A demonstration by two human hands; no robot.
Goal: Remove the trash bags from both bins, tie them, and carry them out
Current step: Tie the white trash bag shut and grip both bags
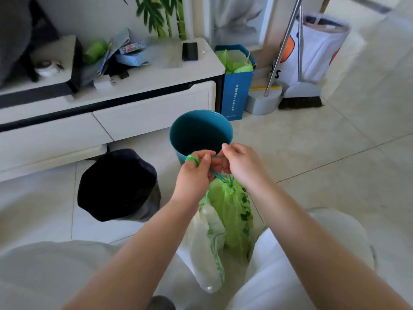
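The green trash bag (pixel 232 211) hangs just below both hands, its gathered neck cinched by blue drawstrings (pixel 220 175) that run up into the fingers. The left hand (pixel 194 173) is closed on the strings, with a green loop (pixel 191 159) wound around one finger, and the right hand (pixel 240 163) pinches the strings from the other side, fingertips touching the left hand's. A second, paler bag (pixel 210 247) with green print hangs against the green one, lower and to the left of the grip, and both bags dangle between the person's knees in white trousers (pixel 274 265). Directly beyond the hands stands a teal bin (pixel 201 133) with no bag in it, its near rim hidden behind the fingers. Left of the grip and a little nearer sits a black bin (pixel 118 186) with a dark liner. Farther back, a low white cabinet (pixel 134 104) runs along the wall with a phone (pixel 190 51) and clutter on top. Beyond and to the right of the hands are a blue paper bag (pixel 238 95) stuffed with green plastic, a broom (pixel 300 97) and a white tote (pixel 317 50).
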